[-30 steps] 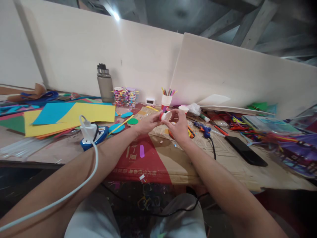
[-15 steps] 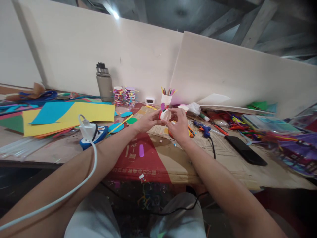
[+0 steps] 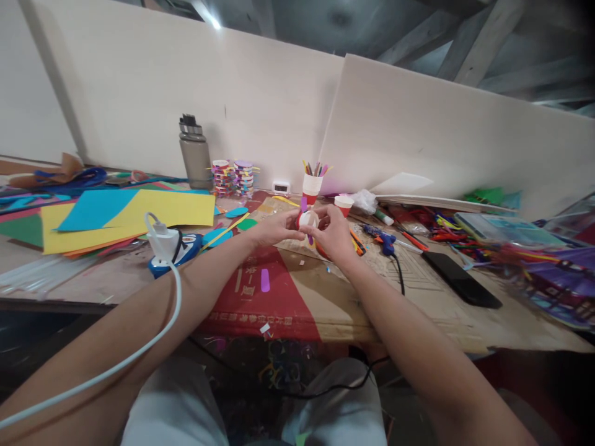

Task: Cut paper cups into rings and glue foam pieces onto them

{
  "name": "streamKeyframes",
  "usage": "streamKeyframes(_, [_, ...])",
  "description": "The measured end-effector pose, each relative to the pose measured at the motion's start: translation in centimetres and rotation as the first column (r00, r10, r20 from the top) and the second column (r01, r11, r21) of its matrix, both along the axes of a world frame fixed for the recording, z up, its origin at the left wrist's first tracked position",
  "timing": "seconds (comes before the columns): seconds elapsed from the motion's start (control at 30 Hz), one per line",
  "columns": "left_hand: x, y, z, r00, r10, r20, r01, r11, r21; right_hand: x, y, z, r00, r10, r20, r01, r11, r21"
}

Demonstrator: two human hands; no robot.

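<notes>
Above the cardboard-covered table, a small red-and-white paper cup [image 3: 308, 218] is held between my two hands, its round white face turned partly toward me. A purple paper strip [image 3: 304, 203] sticks up from the cup's upper edge, and a bit of purple shows at its lower edge too. My left hand [image 3: 277, 228] grips the cup's left side with closed fingers. On the right side, my right hand [image 3: 335, 232] pinches it with thumb and fingers, which hide part of the cup. A loose purple strip [image 3: 264, 280] lies on the table below my hands.
A strip-filled cup [image 3: 312, 186], another red-and-white cup [image 3: 344, 203] and two decorated stacks [image 3: 223, 179] stand behind. Right are a blue glue gun [image 3: 387, 243] and black phone [image 3: 460, 280]. Left are coloured sheets [image 3: 176, 209] and a plugged-in power strip [image 3: 160, 266]; its white cable crosses my left arm.
The cup has turned in my hands, so purple now shows at its lower edge as well. My right hand has shifted slightly, uncovering more of the red-and-white cup behind it.
</notes>
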State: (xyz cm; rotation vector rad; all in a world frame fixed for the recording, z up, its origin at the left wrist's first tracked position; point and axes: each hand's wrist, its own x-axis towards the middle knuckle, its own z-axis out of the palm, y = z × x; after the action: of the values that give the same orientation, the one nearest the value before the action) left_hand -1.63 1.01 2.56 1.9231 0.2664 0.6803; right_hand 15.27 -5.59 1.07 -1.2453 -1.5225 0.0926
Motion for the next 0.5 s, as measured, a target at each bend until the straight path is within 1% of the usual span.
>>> streamKeyframes(0.07, [0.1, 0.2, -0.2, 1.000, -0.016, -0.023, 0.015, 0.999, -0.036, 0.0, 0.1, 0.0, 1.000, -0.008, -0.012, 0.008, 0.999, -0.037])
streamKeyframes(0.13, [0.1, 0.3, -0.4, 0.999, -0.001, -0.051, -0.003, 0.996, -0.092, 0.0, 0.2, -0.1, 1.000, -0.002, -0.022, 0.001, 0.998, -0.059])
streamKeyframes(0.2, [0.1, 0.4, -0.7, 0.999, 0.018, -0.037, -0.025, 0.980, -0.198, 0.2, 0.4, -0.1, 0.999, 0.037, -0.034, -0.040, 0.996, -0.076])
streamKeyframes(0.27, [0.1, 0.3, -0.9, 1.000, 0.013, 0.011, -0.008, 0.936, -0.351, 0.4, 0.5, -0.1, 0.995, 0.091, -0.051, -0.096, 0.990, -0.105])
streamKeyframes(0.33, [0.0, 0.4, -1.2, 0.998, -0.013, 0.062, 0.042, 0.869, -0.492, 0.6, 0.6, 0.1, 0.986, 0.137, -0.095, -0.150, 0.976, -0.156])
streamKeyframes(0.37, [-0.1, 0.4, -1.3, 0.997, -0.027, 0.079, 0.066, 0.837, -0.543, 0.6, 0.6, 0.3, 0.980, 0.154, -0.128, -0.176, 0.967, -0.185])
streamKeyframes(0.43, [-0.2, 0.6, -1.5, 0.994, -0.042, 0.104, 0.096, 0.792, -0.603, 0.6, 0.5, 0.6, 0.963, 0.177, -0.204, -0.223, 0.946, -0.234])
streamKeyframes(0.5, [-0.3, 0.7, -1.5, 0.992, -0.047, 0.120, 0.113, 0.770, -0.628, 0.4, 0.3, 0.9, 0.947, 0.177, -0.268, -0.247, 0.935, -0.256])
